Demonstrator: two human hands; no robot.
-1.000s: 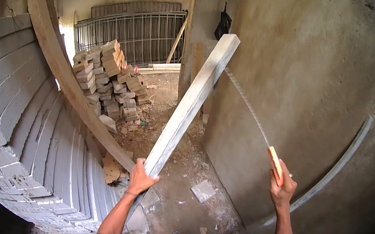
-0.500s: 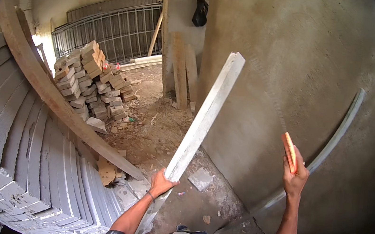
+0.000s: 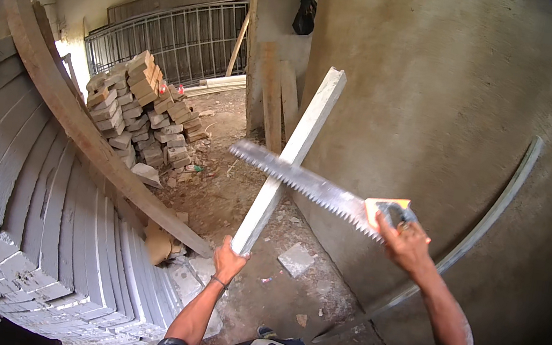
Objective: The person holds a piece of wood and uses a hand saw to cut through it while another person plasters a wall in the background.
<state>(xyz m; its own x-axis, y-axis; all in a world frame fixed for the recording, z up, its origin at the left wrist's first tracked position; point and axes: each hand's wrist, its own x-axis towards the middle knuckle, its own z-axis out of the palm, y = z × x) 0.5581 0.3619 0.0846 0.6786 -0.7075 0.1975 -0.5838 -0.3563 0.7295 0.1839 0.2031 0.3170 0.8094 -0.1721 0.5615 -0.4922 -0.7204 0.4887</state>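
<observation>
My left hand [image 3: 229,262] is closed around the lower part of a long whitish-grey square bar [image 3: 307,127], which slants up and away from me. Its material I cannot make out. In my right hand [image 3: 407,246] is a handsaw [image 3: 323,190] with an orange and dark handle, the fingers wrapped through the grip. The toothed blade points left and passes in front of the bar around its middle, teeth downward. Whether blade and bar touch, I cannot tell.
Grey slabs [image 3: 24,158] are stacked at the left, a long wooden plank [image 3: 79,116] slanting over them. Beyond lie piled bricks [image 3: 140,111] and a metal grille [image 3: 168,37]. A thin strip [image 3: 497,207] leans on the right-hand wall [image 3: 429,88]. Rubble and a square piece [image 3: 296,260] litter the floor.
My right hand has swung the saw leftward and turned it, so its broad blade now crosses the bar. My left hand has shifted slightly left and up, and the bar's far end has moved left.
</observation>
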